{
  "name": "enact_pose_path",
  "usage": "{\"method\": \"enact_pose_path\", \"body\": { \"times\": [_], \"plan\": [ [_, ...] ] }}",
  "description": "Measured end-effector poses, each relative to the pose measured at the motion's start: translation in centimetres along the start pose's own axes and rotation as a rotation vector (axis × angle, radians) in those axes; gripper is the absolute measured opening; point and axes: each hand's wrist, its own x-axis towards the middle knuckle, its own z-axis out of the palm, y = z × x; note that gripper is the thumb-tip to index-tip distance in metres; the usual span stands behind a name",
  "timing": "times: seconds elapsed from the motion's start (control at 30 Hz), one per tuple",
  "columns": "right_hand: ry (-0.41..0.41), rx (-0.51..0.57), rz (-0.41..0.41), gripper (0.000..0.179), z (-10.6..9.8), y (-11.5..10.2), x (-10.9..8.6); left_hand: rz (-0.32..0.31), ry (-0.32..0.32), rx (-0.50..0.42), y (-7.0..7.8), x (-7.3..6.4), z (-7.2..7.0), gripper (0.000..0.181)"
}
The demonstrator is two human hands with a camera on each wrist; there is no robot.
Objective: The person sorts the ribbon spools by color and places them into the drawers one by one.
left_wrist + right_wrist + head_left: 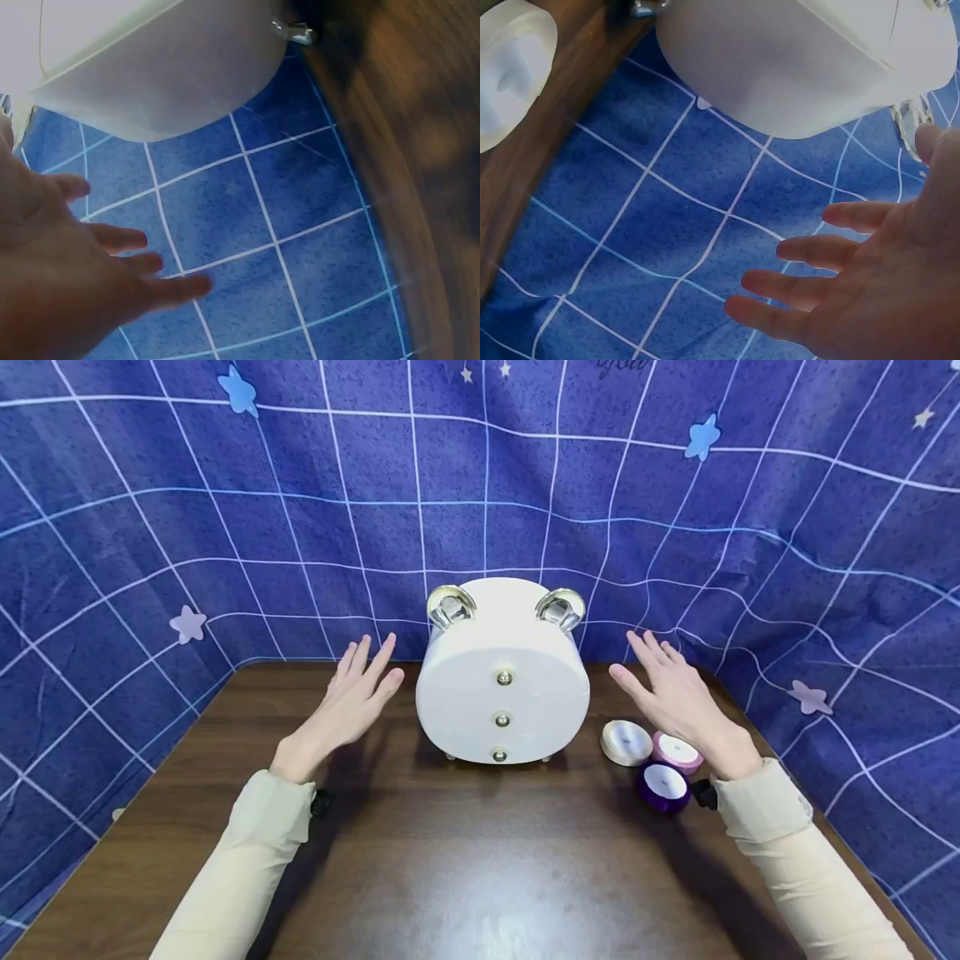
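Note:
A white rounded drawer box (502, 693) with three metal knobs down its front and two shiny gold-rimmed ears stands at the back middle of the table. To its left, my left hand (348, 702) is held over the table with fingers straight, holding nothing. On the other side my right hand (675, 697) is spread the same way, also with nothing in it. Below and beside the right hand lie three ribbon spools: a cream one (626, 743), a pink one (677, 752) and a dark purple one (664, 787). In the right wrist view, the white box (780, 67) is beyond the fingers.
The brown wooden table (480, 860) reaches back to a blue cloth (345, 527) with a white grid and stars, which hangs behind and along both sides. The spools sit near the table's right edge.

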Motion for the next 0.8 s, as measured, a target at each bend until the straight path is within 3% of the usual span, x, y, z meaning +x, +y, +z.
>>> {"method": "enact_pose_path", "body": {
  "times": [0.1, 0.3, 0.43, 0.57, 0.67, 0.8],
  "plan": [
    [0.026, 0.006, -0.022, 0.072, -0.1, -0.3, 0.0, 0.065, 0.064, -0.081, 0.5, 0.3, -0.3, 0.061],
    [0.122, 0.044, -0.085, 0.061, -0.2, -1.7, -0.4, 0.247, 0.296, -0.216, 2.7, 1.6, -0.9, 0.047],
    [0.288, 0.093, -0.191, 0.038, 0.2, -3.0, -0.6, 0.329, 0.408, -0.261, 4.8, 2.4, -1.0, 0.034],
    [0.433, 0.210, -0.307, 0.018, 1.1, -4.9, -0.5, 0.377, 0.458, -0.275, 6.6, 3.2, -1.0, 0.024],
    [0.392, 0.378, -0.335, 0.019, 2.0, -6.7, -0.4, 0.383, 0.456, -0.276, 7.5, 3.7, -0.7, 0.018],
    [0.180, 0.634, -0.239, 0.025, 3.3, -9.1, -0.1, 0.364, 0.434, -0.263, 8.2, 4.0, -0.6, 0.015]
  ]
}}
